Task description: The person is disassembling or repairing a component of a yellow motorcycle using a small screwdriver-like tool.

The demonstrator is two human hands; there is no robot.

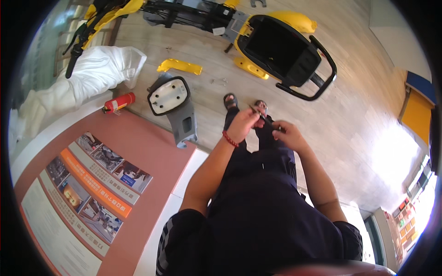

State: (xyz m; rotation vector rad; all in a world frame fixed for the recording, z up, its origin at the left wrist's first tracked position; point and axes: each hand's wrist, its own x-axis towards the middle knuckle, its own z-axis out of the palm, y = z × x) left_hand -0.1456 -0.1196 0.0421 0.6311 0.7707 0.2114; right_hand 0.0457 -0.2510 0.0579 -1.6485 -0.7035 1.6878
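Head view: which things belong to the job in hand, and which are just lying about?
Belonging, apparently: slim dark object, in left hand and right hand.

Apart, untouched: yellow scooter, loose yellow panel, grey part (all three perhaps related); red fire extinguisher, white sheeting.

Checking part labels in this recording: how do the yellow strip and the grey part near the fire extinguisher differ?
Colour: the yellow strip is yellow; the grey part is grey with a pale face.
Size: the yellow strip looks smaller than the grey part.
Shape: the yellow strip is narrow; the grey part has a broad, rounded end.
Shared: neither is in the left hand or right hand.
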